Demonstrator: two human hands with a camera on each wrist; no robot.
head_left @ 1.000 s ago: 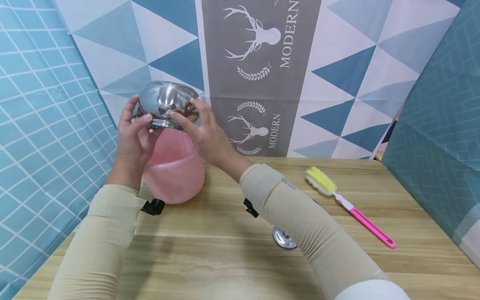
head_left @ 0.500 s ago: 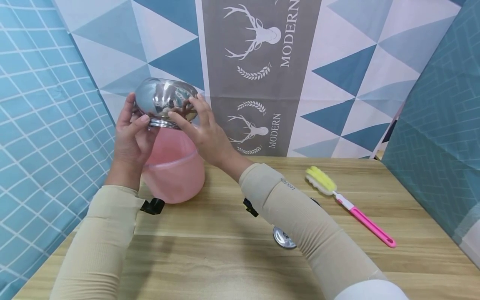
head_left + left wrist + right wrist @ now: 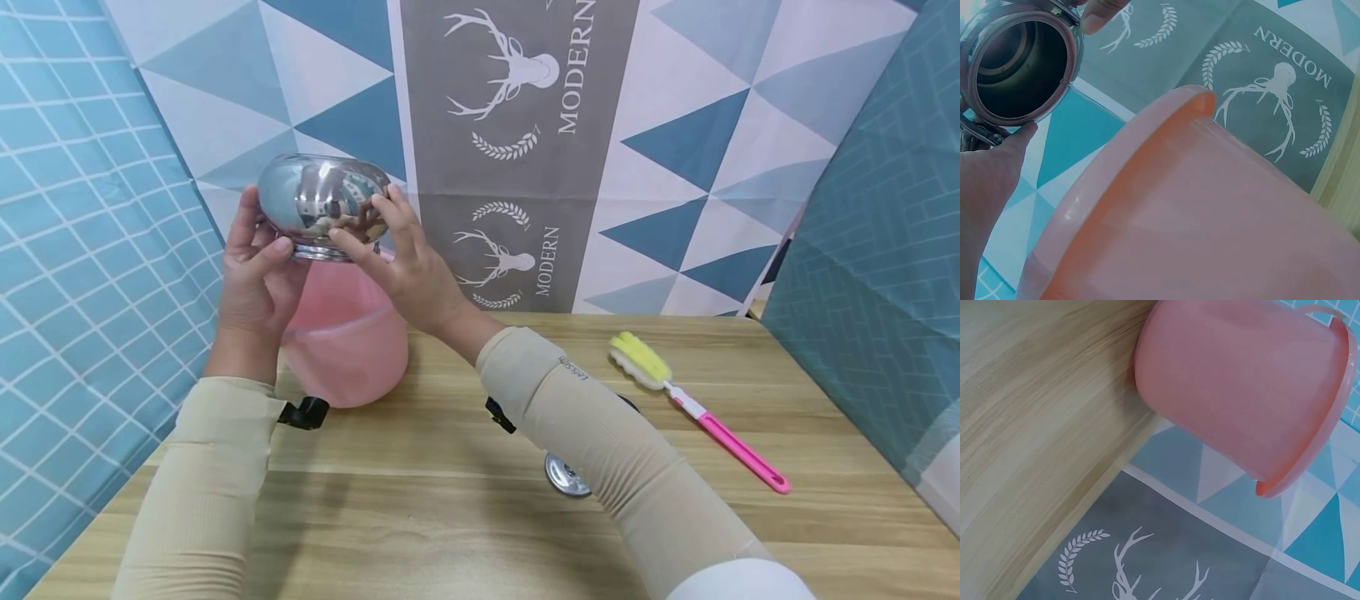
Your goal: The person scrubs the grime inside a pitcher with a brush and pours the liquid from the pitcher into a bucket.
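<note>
A shiny steel pot (image 3: 326, 196) is held mouth down in the air above the pink bucket (image 3: 348, 358). Its round opening and dark, hollow inside show in the left wrist view, with small brackets at the rim. My left hand (image 3: 258, 279) grips the pot at its left side, thumb on the lower rim. From the right, my right hand (image 3: 420, 275) holds the pot with its fingers spread over the curved wall. Neither the right hand nor the pot appears in the right wrist view, where the bucket (image 3: 1241, 381) stands against the wall side.
On the wooden table (image 3: 420, 517) lies a sponge brush (image 3: 697, 412) with a pink handle, to the right. A round metal lid (image 3: 566, 477) is partly covered by my right forearm. Patterned sheets (image 3: 517, 192) enclose the back and sides.
Both hands have shifted the pot slightly left. It now sits more level, mouth down. Bucket, brush and lid stay where they were.
</note>
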